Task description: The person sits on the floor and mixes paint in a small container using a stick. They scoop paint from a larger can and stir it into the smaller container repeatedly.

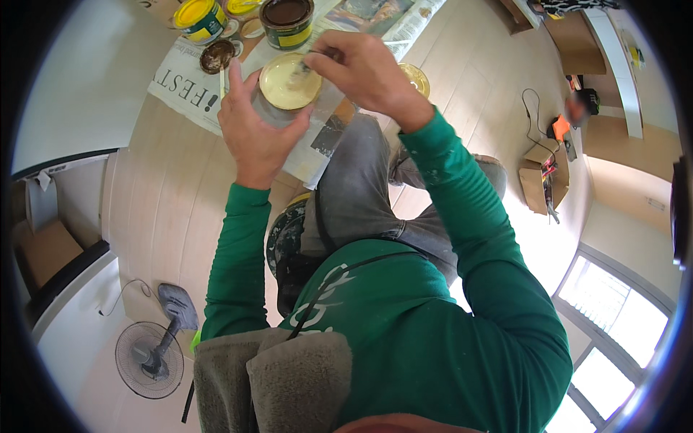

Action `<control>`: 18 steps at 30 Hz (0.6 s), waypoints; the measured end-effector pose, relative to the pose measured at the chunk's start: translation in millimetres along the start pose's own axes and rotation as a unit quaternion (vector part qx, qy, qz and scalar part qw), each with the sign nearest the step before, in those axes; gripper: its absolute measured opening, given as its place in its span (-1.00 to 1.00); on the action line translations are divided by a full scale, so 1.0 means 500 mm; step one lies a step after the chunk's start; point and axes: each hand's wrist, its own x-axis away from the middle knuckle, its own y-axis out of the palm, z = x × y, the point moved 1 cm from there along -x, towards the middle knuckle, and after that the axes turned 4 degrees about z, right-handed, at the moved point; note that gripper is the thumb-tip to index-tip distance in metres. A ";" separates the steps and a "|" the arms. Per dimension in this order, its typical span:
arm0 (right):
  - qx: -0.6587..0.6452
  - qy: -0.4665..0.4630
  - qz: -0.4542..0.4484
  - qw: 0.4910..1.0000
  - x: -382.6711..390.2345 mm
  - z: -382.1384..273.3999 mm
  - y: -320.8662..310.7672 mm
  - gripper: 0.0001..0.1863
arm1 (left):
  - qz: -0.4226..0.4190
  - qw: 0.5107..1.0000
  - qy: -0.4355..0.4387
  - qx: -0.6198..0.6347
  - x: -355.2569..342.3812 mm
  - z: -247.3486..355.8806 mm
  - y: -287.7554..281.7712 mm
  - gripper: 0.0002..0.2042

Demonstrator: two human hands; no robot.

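A round tin of pale cream paint [283, 86] sits over the newspaper in front of me. My left hand [254, 130] is curled around its near left side, thumb on one side and fingers on the other. From the far right, my right hand [361, 71] reaches over the rim with its fingers pinched together. They grip a small tool [299, 70] whose greyish end is in the cream paint; the hand hides most of it, so its kind is unclear. Just beyond the tin stands an open can of dark brown paint [286, 22].
Newspaper [177, 86] covers part of the wood-look floor. Yellow-labelled paint cans [200, 20] and a brown-smeared lid [218, 56] lie at the far left. A gold lid [416, 78] rests right of my wrist. A fan [150, 361] and a cardboard box of tools [535, 180] stand further off.
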 end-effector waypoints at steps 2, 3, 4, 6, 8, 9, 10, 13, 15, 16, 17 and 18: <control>0.015 -0.020 0.043 0.999 -0.014 0.015 0.019 -0.70 | 0.010 1.000 -0.004 0.024 0.004 -0.011 0.004 0.20; 0.028 -0.026 0.060 0.997 -0.024 0.019 0.016 -0.70 | 0.006 1.000 -0.009 0.022 0.003 -0.009 0.002 0.20; 0.041 -0.032 0.076 0.996 -0.031 0.020 0.011 -0.70 | 0.001 1.000 -0.014 0.020 0.002 -0.004 0.000 0.20; 0.043 -0.020 0.029 0.998 -0.024 0.027 -0.019 -0.70 | 0.002 1.000 -0.015 0.013 0.001 -0.002 -0.001 0.20; 0.018 0.019 -0.033 0.999 -0.010 0.018 -0.029 -0.70 | 0.012 1.000 -0.005 0.005 0.003 -0.004 0.003 0.20; 0.022 -0.005 -0.018 1.000 -0.004 0.011 -0.017 -0.70 | 0.016 1.000 0.000 0.007 0.003 -0.003 0.007 0.20; 0.019 -0.012 0.004 1.000 -0.005 0.007 -0.003 -0.70 | 0.019 1.000 0.005 0.007 0.005 -0.007 0.008 0.20; 0.008 -0.070 0.100 0.993 -0.026 0.016 0.027 -0.73 | 0.010 1.000 -0.001 0.019 0.005 -0.010 0.004 0.20; 0.031 -0.023 0.066 0.997 -0.019 0.026 0.000 -0.74 | -0.002 1.000 -0.010 0.012 0.001 -0.006 -0.002 0.20; 0.045 0.000 0.047 0.998 -0.015 0.021 -0.021 -0.74 | -0.008 1.000 -0.016 0.002 0.001 0.001 -0.003 0.21; 0.053 0.028 0.007 0.998 -0.008 0.011 -0.034 -0.73 | -0.015 1.000 -0.021 -0.007 0.001 0.004 -0.003 0.22; 0.037 0.013 0.009 0.999 -0.002 0.007 -0.030 -0.73 | -0.011 1.000 -0.017 -0.005 0.002 0.004 -0.001 0.22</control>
